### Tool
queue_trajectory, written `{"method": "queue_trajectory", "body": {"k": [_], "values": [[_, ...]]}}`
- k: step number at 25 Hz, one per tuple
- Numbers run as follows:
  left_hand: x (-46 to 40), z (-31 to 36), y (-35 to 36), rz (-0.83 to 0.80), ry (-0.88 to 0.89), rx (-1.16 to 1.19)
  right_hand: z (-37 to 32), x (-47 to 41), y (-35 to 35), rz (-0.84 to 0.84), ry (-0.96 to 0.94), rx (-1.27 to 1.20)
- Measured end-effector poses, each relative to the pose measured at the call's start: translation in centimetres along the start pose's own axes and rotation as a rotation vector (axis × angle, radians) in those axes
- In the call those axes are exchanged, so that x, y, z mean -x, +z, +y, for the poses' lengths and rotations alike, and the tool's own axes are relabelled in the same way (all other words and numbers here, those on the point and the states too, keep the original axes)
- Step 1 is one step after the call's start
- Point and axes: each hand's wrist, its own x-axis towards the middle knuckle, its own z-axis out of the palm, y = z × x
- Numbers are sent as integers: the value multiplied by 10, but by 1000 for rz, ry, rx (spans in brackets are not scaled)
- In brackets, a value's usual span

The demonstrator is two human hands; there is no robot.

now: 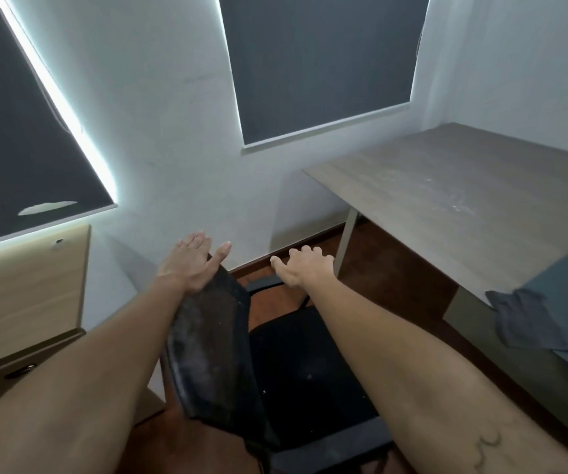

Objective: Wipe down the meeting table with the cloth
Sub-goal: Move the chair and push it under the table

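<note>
The meeting table [453, 186] is a pale wood-grain top at the right, with a teal section near its front. A dark grey cloth [528, 319] lies draped over the table's near edge, away from both hands. My left hand [190, 261] rests with straight fingers on the top of a black office chair's backrest [210, 350]. My right hand [304, 268] hovers past the chair with fingers loosely spread and holds nothing.
The black chair's seat [309, 367] stands directly in front of me, between me and the wall. A light wooden cabinet [26, 295] stands at the left. Two windows with dark blinds [320, 59] are set in the white wall. The floor is reddish-brown.
</note>
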Motion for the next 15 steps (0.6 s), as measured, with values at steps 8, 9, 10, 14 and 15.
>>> {"method": "queue_trajectory", "body": {"k": [8, 9, 10, 14, 15], "values": [[13, -120, 1, -45, 48, -39, -111, 12, 48, -68, 37, -128], [10, -127, 6, -54, 58, -35, -120, 11, 55, -89, 53, -149], [5, -133, 12, -66, 75, -29, -129, 9, 63, -105, 77, -166], [-19, -150, 35, -83, 178, -77, -157, -2, 88, -136, 143, -236], [-27, -155, 40, -85, 199, -87, -163, -8, 93, -143, 149, -263]]}}
